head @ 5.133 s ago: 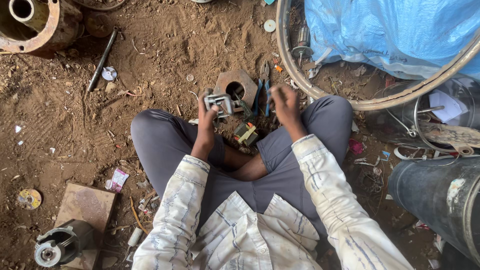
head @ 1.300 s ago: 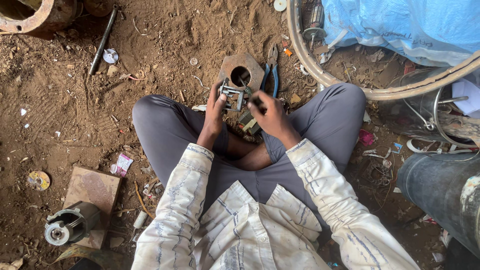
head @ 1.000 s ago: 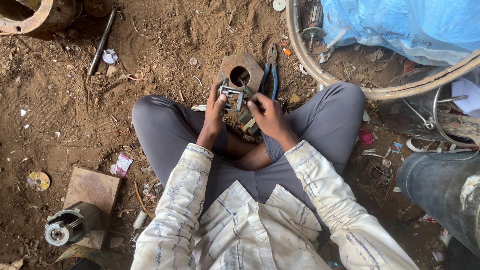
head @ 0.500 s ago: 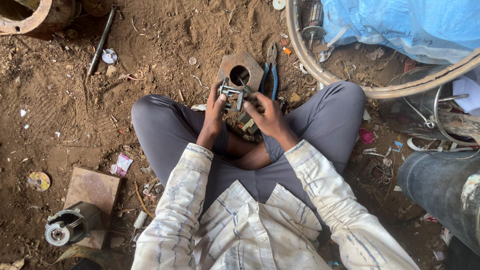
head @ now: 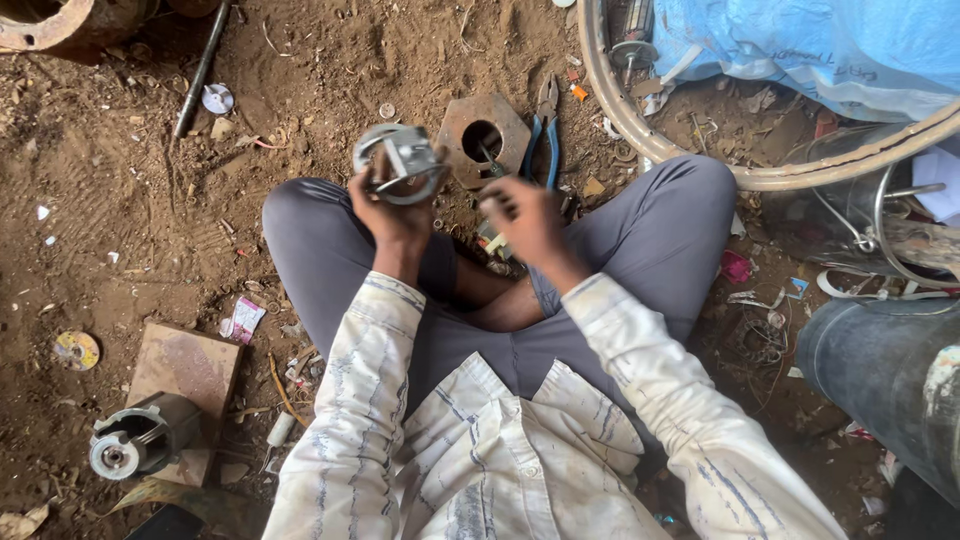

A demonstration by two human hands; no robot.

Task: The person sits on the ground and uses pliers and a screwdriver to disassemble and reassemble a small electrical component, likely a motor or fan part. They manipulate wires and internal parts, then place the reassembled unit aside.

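Observation:
I sit cross-legged on bare dirt. My left hand (head: 388,212) grips a round grey metal part (head: 402,163) with a ring-shaped rim, held up above my left knee. My right hand (head: 524,215) is beside it, a little apart, fingers curled around a small thin tool; what it holds is too blurred to name. Just beyond my hands a rusty hexagonal plate (head: 484,138) with a round hole lies on the ground. Blue-handled pliers (head: 547,132) lie next to that plate.
A large curved metal rim (head: 650,130) and a blue plastic sheet (head: 800,50) fill the upper right. A dark cylinder (head: 890,370) lies at right. A motor-like part (head: 130,450) rests on a block (head: 185,370) at lower left. A rod (head: 200,70) lies upper left.
My left hand has lifted the round metal part up and to the left, away from my right hand. Earlier both hands worked close together on it over the hexagonal plate.

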